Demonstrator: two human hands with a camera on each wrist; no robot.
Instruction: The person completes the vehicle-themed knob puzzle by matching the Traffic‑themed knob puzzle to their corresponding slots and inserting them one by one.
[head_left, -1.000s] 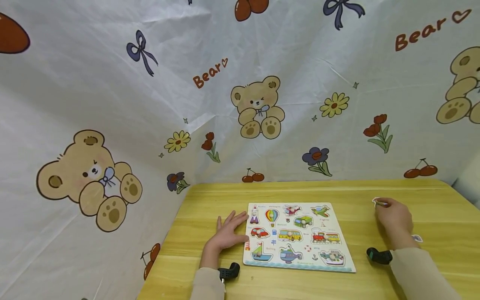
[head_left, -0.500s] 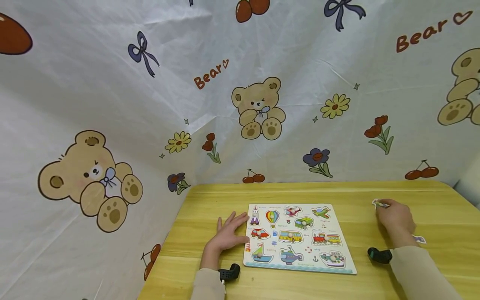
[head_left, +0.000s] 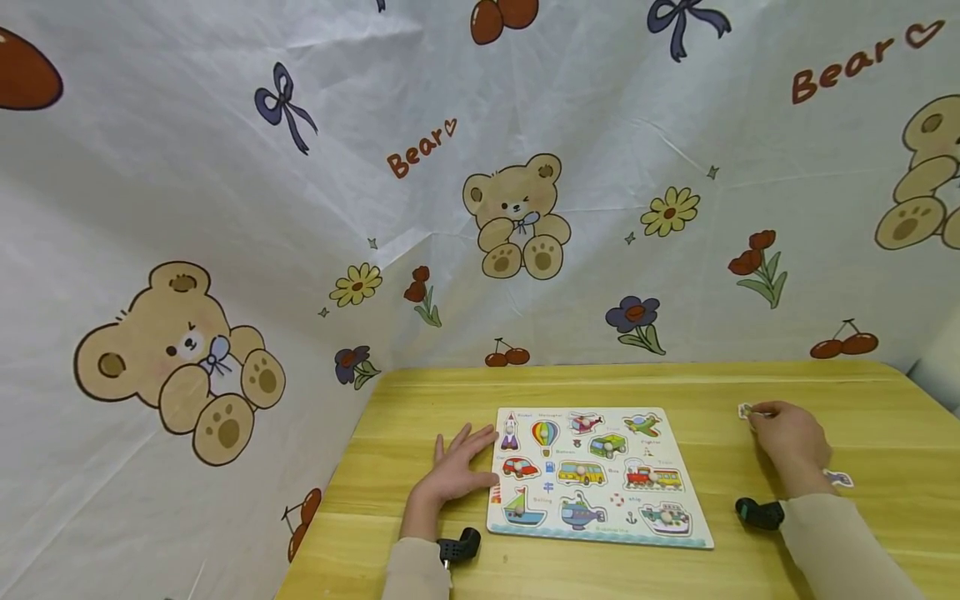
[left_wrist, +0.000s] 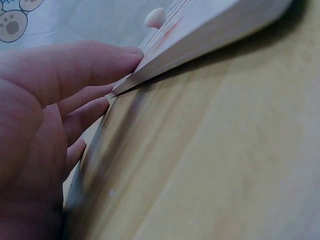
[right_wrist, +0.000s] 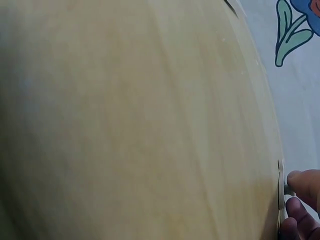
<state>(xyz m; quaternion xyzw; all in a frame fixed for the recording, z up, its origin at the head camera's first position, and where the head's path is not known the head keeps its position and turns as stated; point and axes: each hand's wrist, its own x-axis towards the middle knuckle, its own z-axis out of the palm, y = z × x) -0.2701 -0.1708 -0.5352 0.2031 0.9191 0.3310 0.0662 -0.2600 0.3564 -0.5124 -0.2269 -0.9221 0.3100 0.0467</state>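
Observation:
On the table lies a wooden knob puzzle board (head_left: 551, 497) with vehicle pictures such as a balloon, a bus and a train. My left hand (head_left: 455, 475) is at the board's left edge, its fingers spread and fairly straight; in the left wrist view the thumb (left_wrist: 95, 62) touches the board's edge. To the right of the board, my right hand (head_left: 789, 437) holds a small white-edged puzzle piece (head_left: 745, 411) low over the table. The right wrist view shows this piece (right_wrist: 281, 192) edge-on, its knob between thumb and finger. Its picture is mostly hidden.
Another puzzle piece (head_left: 840, 478) lies on the wood-grain table (head_left: 592, 575) beside my right wrist, partly hidden by it. A white cloth (head_left: 420, 317) printed with bears and flowers hangs behind and to the left. Each wrist wears a black camera (head_left: 759, 512).
My right hand has shifted slightly to the left with the puzzle piece, which now shows less beyond the fingertips. The left hand and the board stay where they were.

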